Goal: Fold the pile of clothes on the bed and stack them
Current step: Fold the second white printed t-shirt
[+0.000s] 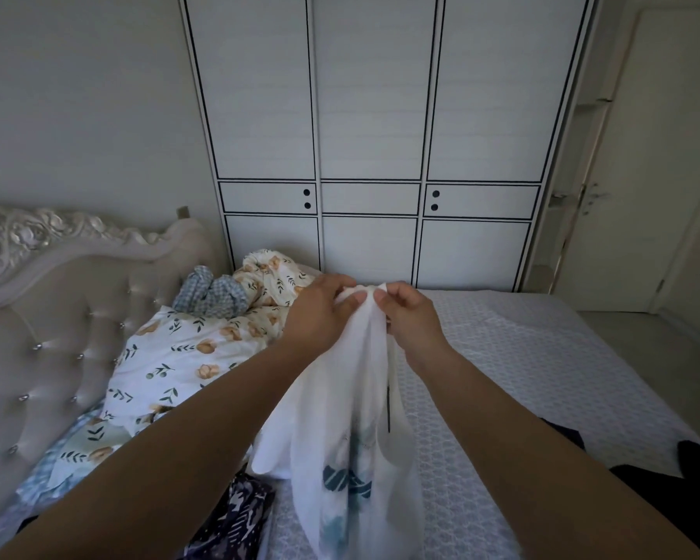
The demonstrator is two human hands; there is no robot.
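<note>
Reaching forward over the bed (542, 357), both bare forearms stretch out from the lower corners and meet near the middle, where the two hands come together on the top edge of a white shirt (352, 418). The left hand (320, 313) is turned palm-down, its fingers curled over the bunched cloth and its thumb pressing in from the side, so it grips the fabric. The right hand (409, 317) sits just beside it, almost touching, knuckles up, with thumb and forefinger pinching the same gathered edge. The shirt hangs down from this double hold in loose folds above the bed; a blue-green print shows through its lower part, and its bottom runs out of view. Left of the shirt, on the bed, lies a dark patterned garment (235, 519), partly hidden under the left forearm. Farther left a floral quilt (178, 357) is heaped against the tufted headboard (57, 317), with a blue checked cloth (211, 295) on top of it. Beyond the bed stands a white wardrobe (372, 115).
</note>
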